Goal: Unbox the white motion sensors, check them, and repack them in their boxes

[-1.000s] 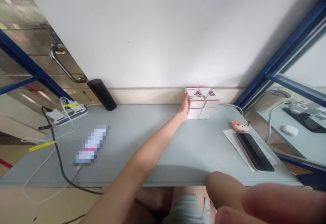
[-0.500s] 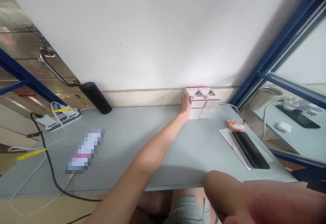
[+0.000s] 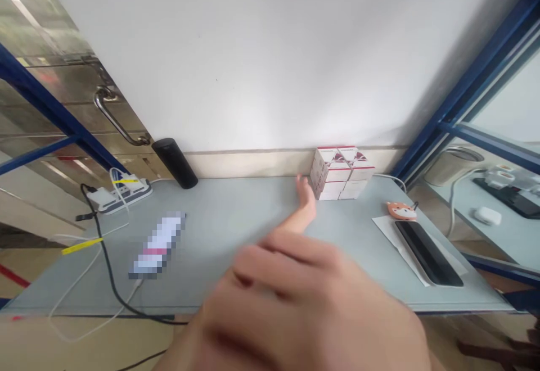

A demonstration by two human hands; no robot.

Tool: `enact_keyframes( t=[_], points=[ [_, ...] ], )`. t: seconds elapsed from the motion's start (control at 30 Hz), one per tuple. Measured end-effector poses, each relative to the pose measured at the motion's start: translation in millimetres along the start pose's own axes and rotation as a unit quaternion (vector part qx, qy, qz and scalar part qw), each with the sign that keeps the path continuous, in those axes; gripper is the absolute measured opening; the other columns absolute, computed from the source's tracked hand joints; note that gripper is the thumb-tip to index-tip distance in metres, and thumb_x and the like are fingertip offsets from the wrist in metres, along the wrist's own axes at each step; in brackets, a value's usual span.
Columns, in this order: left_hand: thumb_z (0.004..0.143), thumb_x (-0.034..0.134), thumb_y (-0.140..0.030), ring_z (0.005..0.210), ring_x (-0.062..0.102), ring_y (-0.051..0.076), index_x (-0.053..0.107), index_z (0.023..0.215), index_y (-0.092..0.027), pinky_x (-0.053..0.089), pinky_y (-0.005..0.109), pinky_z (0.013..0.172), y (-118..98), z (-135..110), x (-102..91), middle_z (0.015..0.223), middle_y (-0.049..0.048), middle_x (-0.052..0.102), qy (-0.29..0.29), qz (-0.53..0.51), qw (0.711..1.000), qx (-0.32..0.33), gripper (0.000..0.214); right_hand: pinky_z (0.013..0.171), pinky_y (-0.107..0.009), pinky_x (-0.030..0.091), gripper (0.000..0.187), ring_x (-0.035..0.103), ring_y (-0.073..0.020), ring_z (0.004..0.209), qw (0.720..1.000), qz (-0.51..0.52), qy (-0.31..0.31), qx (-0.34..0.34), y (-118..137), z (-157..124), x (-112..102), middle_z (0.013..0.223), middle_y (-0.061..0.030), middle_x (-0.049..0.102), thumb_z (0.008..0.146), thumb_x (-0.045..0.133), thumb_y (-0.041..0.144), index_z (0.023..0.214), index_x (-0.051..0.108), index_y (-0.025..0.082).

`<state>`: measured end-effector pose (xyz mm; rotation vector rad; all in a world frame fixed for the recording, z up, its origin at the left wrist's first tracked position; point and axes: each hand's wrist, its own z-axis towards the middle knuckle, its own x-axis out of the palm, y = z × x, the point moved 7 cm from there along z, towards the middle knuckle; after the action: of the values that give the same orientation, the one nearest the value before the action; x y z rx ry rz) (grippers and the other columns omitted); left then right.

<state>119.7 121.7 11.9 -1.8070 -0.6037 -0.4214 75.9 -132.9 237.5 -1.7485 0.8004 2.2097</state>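
Observation:
A stack of small white and red boxes [image 3: 341, 172] stands against the wall at the back of the grey table [image 3: 236, 219]. My left hand [image 3: 305, 202] hovers just left of and in front of the stack, fingers stretched out, holding nothing and not touching the boxes. My right hand [image 3: 295, 303] is very close to the camera, large and blurred; it covers the lower middle of the view and hides my left forearm. Its fingers are smeared by motion.
A black cylinder [image 3: 175, 163] leans at the back left beside a white power strip [image 3: 124, 191] with cables [image 3: 105, 270]. A pixelated object [image 3: 158, 244] lies on the left. On the right, a black flat device [image 3: 428, 253] rests on paper near an orange fox-shaped item [image 3: 400, 211].
My left hand has let go of the side of the box stack and drawn back a little. My right hand has risen from the lower right corner into the middle of the view.

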Motion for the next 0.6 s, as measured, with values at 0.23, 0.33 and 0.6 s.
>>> enact_keyframes(
  t=[0.23,0.33,0.6],
  points=[
    [0.095,0.052,-0.032,0.128,0.067,0.026,0.056,0.135,-0.029,0.055,0.039,0.104,-84.2,-45.1,-47.6,0.134,0.0099,0.068,-0.001,-0.071,0.997,-0.009,0.041,0.067,-0.035,0.041,0.027,0.062,-0.0223,0.076,0.989,-0.115,-0.003,0.096,-54.3,31.7,-4.1,0.092,-0.0088,0.069,0.095,0.041,0.003,0.102,0.064,0.016],
    [0.094,0.054,-0.035,0.129,0.066,0.03,0.064,0.129,-0.026,0.054,0.041,0.105,-136.5,-89.9,-54.3,0.133,0.0094,0.072,0.068,-0.104,0.99,0.067,0.037,0.062,-0.033,0.036,0.034,0.064,-0.0219,0.076,0.985,-0.119,0.0,0.128,-68.9,34.0,-2.9,0.093,-0.0091,0.071,0.091,0.037,-0.001,0.107,0.064,0.015],
    [0.101,0.051,-0.058,0.145,0.054,0.034,0.075,0.124,-0.032,0.041,0.048,0.124,-124.8,-187.8,-44.8,0.136,0.004,0.072,0.152,0.104,0.963,0.197,0.042,0.065,-0.03,0.041,0.027,0.065,-0.0172,0.072,0.991,0.008,0.052,0.127,-94.0,42.4,-4.6,0.085,-0.0055,0.075,0.09,0.046,0.006,0.086,0.07,0.017]
  ],
)
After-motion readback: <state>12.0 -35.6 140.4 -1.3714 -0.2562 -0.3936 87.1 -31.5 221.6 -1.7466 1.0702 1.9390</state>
